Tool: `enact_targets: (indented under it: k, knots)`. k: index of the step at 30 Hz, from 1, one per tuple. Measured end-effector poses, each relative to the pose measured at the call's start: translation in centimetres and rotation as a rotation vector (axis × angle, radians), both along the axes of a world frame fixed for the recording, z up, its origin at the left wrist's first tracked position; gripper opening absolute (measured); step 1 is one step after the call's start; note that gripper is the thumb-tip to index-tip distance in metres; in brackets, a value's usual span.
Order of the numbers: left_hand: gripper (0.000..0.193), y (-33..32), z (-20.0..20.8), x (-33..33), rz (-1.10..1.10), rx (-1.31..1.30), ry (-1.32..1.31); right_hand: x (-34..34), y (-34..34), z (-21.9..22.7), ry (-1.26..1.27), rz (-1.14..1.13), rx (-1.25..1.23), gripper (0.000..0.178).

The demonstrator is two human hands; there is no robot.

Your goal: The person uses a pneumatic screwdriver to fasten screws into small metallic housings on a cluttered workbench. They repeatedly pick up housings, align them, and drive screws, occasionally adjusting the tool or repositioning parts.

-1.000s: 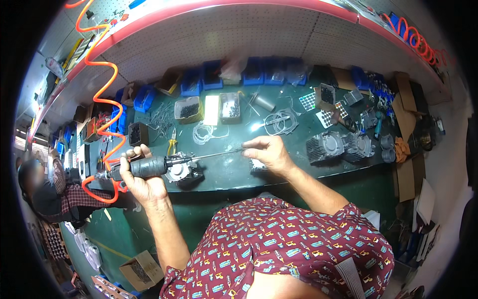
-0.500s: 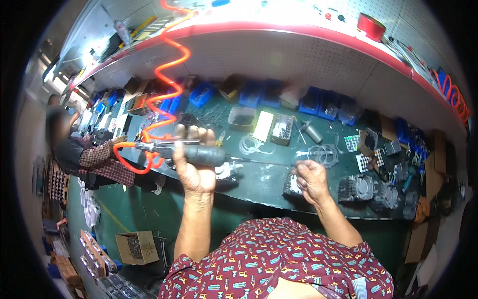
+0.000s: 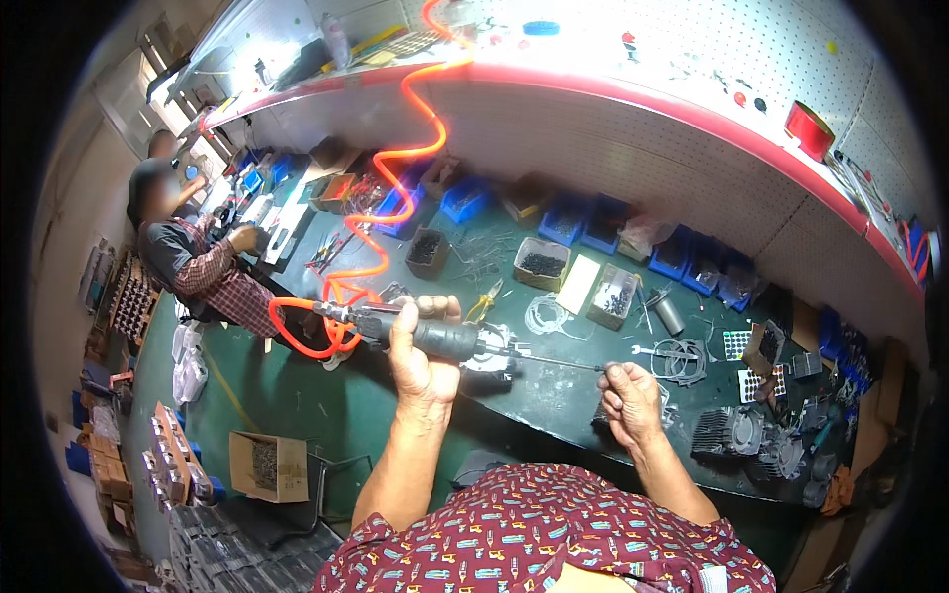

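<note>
Holding dark cylindrical driver [image 3: 450,341] in left hand [image 3: 427,378], over near edge of green bench [image 3: 539,397], long thin shaft [image 3: 559,362] pointing rightward. Gripping firmly on that side: left fingers curled right round the body, thumb across the near face, tips showing over the far face. Pinching the shaft's far end, right of driver, with right hand [image 3: 635,403]: thumb and fingertips closed together, remaining fingers folded in toward palm. Cannot tell whether anything small sits at the pinched tip. Noted at driver's rear, on its left: orange coiled hose [image 3: 410,152], joined there, looped once, then climbing past the red-edged shelf [image 3: 593,81]. Noted directly behind driver's front end: metal casting [image 3: 491,363], partly covered. Also seen right of driver, just beside right hand: another casting [image 3: 601,413], mostly hidden; farther right, finned casting [image 3: 727,432] beside more metal parts. Logged beyond driver: yellow-handled pliers [image 3: 485,300], box of black pieces [image 3: 542,261], pale yellow pad [image 3: 579,286], second box of small pieces [image 3: 613,296], row of blue bins [image 3: 565,219] farthest back. Logged beyond and right: grey cylinder [image 3: 669,315], wire coil [image 3: 684,363]. Spotted well left of driver: co-worker in checked sleeves [image 3: 210,274], bent to the bench.
</note>
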State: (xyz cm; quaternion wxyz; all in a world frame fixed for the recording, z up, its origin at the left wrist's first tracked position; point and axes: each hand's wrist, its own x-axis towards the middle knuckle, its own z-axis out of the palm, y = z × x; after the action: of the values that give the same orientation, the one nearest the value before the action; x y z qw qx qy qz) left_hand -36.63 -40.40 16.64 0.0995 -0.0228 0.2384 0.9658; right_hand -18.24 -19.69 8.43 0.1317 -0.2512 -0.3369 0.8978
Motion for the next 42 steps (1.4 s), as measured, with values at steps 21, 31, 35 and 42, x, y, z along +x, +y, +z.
enact_targets:
  k: [21, 31, 35, 42]
  knots:
    - [0.015, -15.0, -0.2, -15.0, -0.092, 0.101, 0.033, -13.3, -17.7, 4.8, 0.042, -0.151, 0.097, 0.020]
    - [0.015, -14.1, -1.4, -19.1, -0.047, 0.027, 0.041, -18.4, -16.0, 2.0, 0.114, -0.143, 0.053, 0.025]
    - [0.014, -12.8, -2.8, -20.8, -0.026, -0.047, 0.055, -19.9, -14.1, 2.2, 0.064, -0.105, 0.114, 0.027]
    - [0.016, -10.7, -4.2, -22.8, -0.037, -0.050, 0.025, -21.6, -11.1, 0.8, 0.105, -0.058, 0.177, 0.030]
